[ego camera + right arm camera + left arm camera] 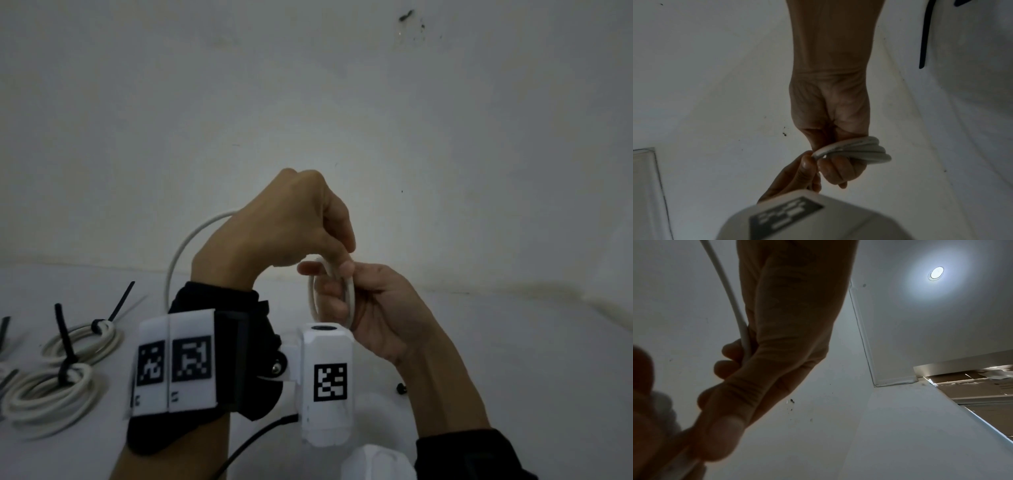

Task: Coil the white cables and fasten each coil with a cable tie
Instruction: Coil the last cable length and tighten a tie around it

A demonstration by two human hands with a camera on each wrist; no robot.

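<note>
The right hand [373, 308] grips the half-wound coil [330, 291] up off the bench [513, 359], fingers curled through it so the loops keep their shape. The left hand [281, 226] pinches the loose cable [191, 240], probably guiding another turn on.

No readable words, brands or numbers anywhere. Only black-and-white square code markers: two on the left wrist band [174, 363], one on the white camera housing [327, 383]. Tiny marks below the band's codes too small to read.
</note>
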